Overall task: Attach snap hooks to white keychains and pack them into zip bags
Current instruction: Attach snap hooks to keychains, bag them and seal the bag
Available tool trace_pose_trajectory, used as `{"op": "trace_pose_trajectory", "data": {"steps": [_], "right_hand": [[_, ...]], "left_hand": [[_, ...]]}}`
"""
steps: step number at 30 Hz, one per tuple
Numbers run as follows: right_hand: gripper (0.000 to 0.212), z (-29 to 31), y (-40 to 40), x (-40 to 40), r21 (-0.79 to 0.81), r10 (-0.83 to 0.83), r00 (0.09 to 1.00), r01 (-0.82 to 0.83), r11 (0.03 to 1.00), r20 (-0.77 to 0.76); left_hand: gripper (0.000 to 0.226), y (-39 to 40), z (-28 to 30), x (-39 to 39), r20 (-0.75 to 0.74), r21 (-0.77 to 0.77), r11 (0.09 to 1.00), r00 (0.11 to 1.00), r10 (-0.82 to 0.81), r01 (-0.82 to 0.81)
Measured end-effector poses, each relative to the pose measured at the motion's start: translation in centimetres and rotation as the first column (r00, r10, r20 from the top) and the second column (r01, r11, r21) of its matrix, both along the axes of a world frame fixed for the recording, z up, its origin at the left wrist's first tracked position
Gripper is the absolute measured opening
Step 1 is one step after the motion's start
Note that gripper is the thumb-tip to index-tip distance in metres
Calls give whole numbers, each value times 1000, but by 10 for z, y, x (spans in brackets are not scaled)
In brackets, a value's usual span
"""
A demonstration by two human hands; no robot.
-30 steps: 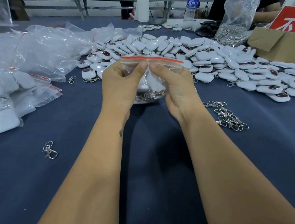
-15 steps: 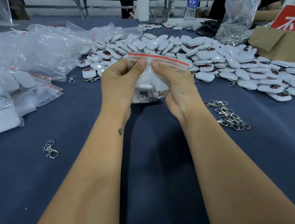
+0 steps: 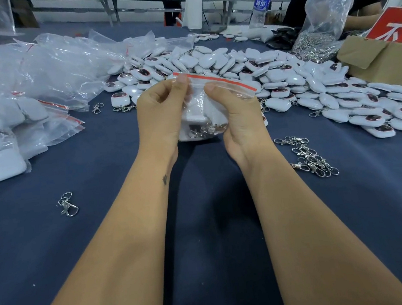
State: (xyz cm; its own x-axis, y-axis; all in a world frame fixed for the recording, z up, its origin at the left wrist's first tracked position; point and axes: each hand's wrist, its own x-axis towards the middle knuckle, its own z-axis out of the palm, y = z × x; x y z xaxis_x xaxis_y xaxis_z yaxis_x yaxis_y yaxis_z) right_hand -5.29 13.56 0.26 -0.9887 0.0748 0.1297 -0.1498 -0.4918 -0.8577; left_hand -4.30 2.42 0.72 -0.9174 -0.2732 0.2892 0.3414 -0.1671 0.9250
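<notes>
Head view shows both hands raised over the middle of the blue-covered table [image 3: 105, 233], holding a small zip bag [image 3: 223, 87] between them. The left hand [image 3: 160, 114] pinches the red-striped seal near its left end with thumb and forefinger, while the right hand [image 3: 238, 115] curls round the bag's body, thumb lying just under the strip. Inside, white keychains [image 3: 193, 121] sit with their snap hooks [image 3: 205, 130] bunched at the bottom; the count is unclear through the creased film. The bag looks light, but its thin plastic is soft and slippery, so the stiffer seal strip is the likeliest place to grip and press shut. Loose snap hooks [image 3: 309, 156] lie toward the right edge, and a heap of unpacked keychains [image 3: 298, 80] spreads across the far side.
</notes>
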Motion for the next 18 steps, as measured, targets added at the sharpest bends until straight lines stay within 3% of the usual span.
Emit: {"op": "trace_pose_trajectory", "data": {"steps": [5,15,18], "right_hand": [[8,0,0,0,53,8,1000,-9,999,7],[5,-3,1,-4,55,-1,1000,0,999,14],[17,-4,1,-5,55,15,1000,-15,998,-5]], "left_hand": [[16,3,-2,3,-29,-106,994,999,-19,16],[15,2,-2,3,-22,20,995,995,-97,98],[18,2,-1,3,-14,68,993,995,-94,95]]}}
